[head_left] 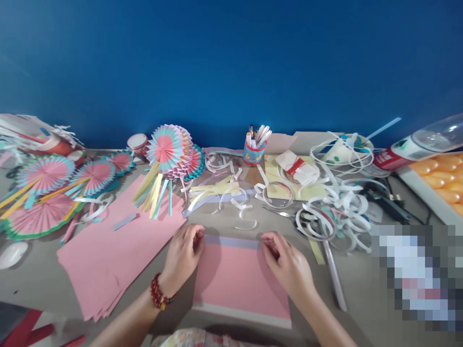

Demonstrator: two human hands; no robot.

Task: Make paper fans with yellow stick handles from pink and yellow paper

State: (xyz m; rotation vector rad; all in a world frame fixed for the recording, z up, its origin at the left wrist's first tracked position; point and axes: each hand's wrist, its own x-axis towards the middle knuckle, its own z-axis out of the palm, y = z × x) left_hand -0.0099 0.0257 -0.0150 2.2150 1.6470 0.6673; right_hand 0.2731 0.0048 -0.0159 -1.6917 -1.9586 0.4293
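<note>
A sheet of pink paper [240, 284] lies on the table in front of me. A lavender strip [231, 241] runs along its far edge, and a white strip [242, 315] along its near edge. At the far left corner, my left hand [184, 258] has its fingers curled in and pinches the paper's edge. My right hand [289, 265] pinches the far right corner between thumb and fingers. The fingertips of both hands are partly hidden. A beaded bracelet [159, 291] circles my left wrist.
Left lies a stack of pink sheets [119, 260], with pleated paper fans [168, 149] behind. Curled white strips [350, 212], scissors [282, 212] and a plastic bottle [415, 144] lie on the right. A pen cup [255, 153] stands by the blue wall [231, 67].
</note>
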